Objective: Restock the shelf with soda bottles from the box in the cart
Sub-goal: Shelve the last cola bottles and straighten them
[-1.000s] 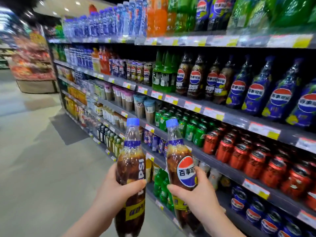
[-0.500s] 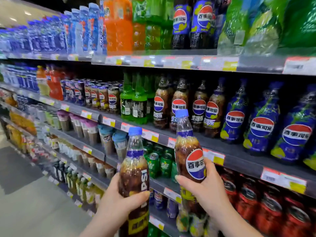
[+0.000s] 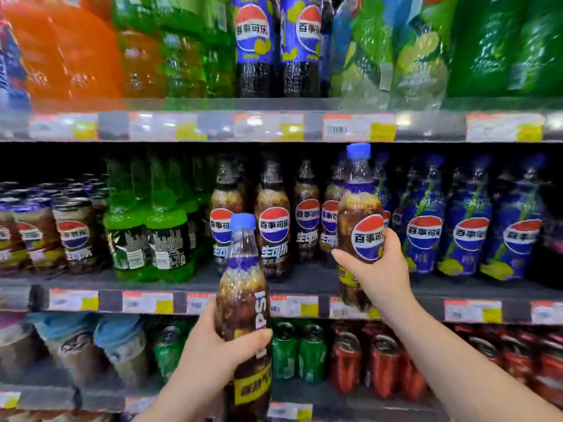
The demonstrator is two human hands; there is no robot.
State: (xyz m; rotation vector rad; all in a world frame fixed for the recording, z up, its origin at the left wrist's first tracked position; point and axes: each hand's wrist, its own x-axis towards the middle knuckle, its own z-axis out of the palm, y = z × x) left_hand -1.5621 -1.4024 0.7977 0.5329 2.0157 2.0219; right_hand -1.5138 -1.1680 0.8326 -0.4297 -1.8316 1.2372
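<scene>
At the lower middle of the view, the left hand point(image 3: 213, 351) grips the first cola bottle point(image 3: 243, 296) round its lower body. The thumb lies across the near face and the fingers curl round the far side, mostly hidden. This bottle is upright in the air, in front of the price-tag rail point(image 3: 292, 306), and its blue cap is level with the labels of the shelved cola bottles point(image 3: 274, 223) behind it.

Higher and to the right, the right hand point(image 3: 380, 272) grips the second cola bottle point(image 3: 359, 217) round its middle. The thumb presses on the left below the round logo and the fingers point(image 3: 384, 236) wrap round the right side. It is also upright, with its base in front of the edge of the middle shelf point(image 3: 307, 278) and its cap just under the shelf above.

On the middle shelf, green bottles point(image 3: 166, 229) stand to the left of the cola row and blue-labelled bottles point(image 3: 423, 229) to the right. Green cans point(image 3: 300, 351) and red cans point(image 3: 365, 360) fill the shelf below.
</scene>
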